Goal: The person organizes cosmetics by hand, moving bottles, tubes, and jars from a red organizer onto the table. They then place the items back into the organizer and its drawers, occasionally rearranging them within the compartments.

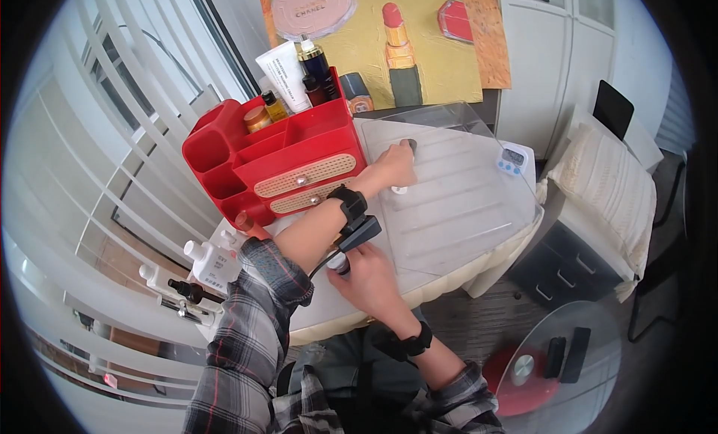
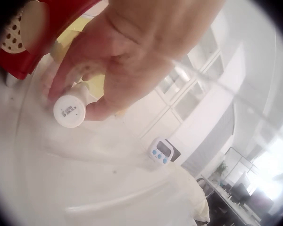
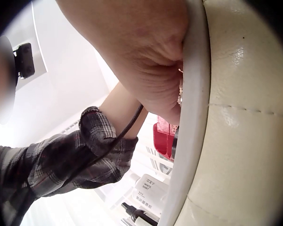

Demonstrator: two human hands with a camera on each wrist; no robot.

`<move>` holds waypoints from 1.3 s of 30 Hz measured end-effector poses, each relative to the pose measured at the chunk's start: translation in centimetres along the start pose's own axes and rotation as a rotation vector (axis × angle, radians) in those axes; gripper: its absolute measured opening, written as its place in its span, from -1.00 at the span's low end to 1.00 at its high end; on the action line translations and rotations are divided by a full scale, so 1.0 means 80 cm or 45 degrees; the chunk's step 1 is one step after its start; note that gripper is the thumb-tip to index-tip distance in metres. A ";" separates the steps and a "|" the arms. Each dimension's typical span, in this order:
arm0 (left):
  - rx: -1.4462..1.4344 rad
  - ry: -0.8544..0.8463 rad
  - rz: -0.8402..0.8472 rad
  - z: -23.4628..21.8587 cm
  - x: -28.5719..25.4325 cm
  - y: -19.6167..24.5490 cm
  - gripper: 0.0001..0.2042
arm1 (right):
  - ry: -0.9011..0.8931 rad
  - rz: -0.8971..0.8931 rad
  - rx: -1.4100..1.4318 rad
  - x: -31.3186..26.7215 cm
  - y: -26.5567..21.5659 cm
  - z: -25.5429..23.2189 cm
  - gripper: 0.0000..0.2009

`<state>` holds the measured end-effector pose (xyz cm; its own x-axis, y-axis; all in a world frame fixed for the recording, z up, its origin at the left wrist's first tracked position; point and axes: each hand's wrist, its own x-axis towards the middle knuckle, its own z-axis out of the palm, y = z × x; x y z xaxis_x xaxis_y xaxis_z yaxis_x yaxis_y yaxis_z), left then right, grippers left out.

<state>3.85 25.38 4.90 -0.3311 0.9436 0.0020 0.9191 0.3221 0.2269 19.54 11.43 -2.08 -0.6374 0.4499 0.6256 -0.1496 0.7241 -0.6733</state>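
My left hand [image 1: 390,171] reaches across over the clear ribbed panel on the table. Its thumb and fingers pinch a small white bottle [image 2: 70,111], the round printed base turned toward the left wrist view. A dark grey end [image 1: 410,144] shows past the knuckles in the head view. Nearer the table's front edge, my right hand [image 1: 368,278] holds a small container with a dark band [image 1: 340,264] between thumb and fingers, partly hidden under the left wrist. In the right wrist view, the right hand [image 3: 146,61] rests at the table edge [image 3: 193,108] and covers most of that container.
A red organizer [image 1: 292,146] with cosmetics stands at the back left. White bottles [image 1: 212,262] and a black-topped bottle [image 1: 193,290] line the left edge. The clear ribbed panel [image 1: 456,217] lies right, a white timer [image 1: 514,160] beyond it. A glass side table [image 1: 591,389] stands below right.
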 end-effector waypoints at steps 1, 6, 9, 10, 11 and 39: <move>-0.054 -0.033 -0.015 -0.004 -0.003 0.002 -0.33 | -0.039 0.032 0.002 0.000 -0.002 -0.002 -0.64; -0.373 -0.071 0.091 -0.019 -0.038 0.016 -0.36 | -0.139 0.117 -0.011 0.001 -0.008 -0.008 -0.65; -0.603 -0.059 0.252 -0.040 -0.072 0.034 -0.36 | -0.129 0.077 -0.045 -0.002 0.001 -0.001 -0.65; -0.710 -0.109 0.273 -0.055 -0.086 0.039 -0.38 | -0.127 0.058 -0.073 -0.002 0.003 0.001 -0.65; -0.817 -0.159 0.294 -0.072 -0.102 0.044 -0.39 | -0.128 0.059 -0.072 -0.001 0.001 -0.001 -0.65; -0.085 1.360 0.023 -0.175 -0.027 -0.122 -0.45 | -0.122 0.110 0.023 0.002 -0.008 -0.007 -0.72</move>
<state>-7.42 19.12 16.29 -0.3626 0.3816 0.8502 0.9230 0.2733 0.2710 19.94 11.35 -1.29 -0.7176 0.4577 0.5249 -0.1041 0.6748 -0.7307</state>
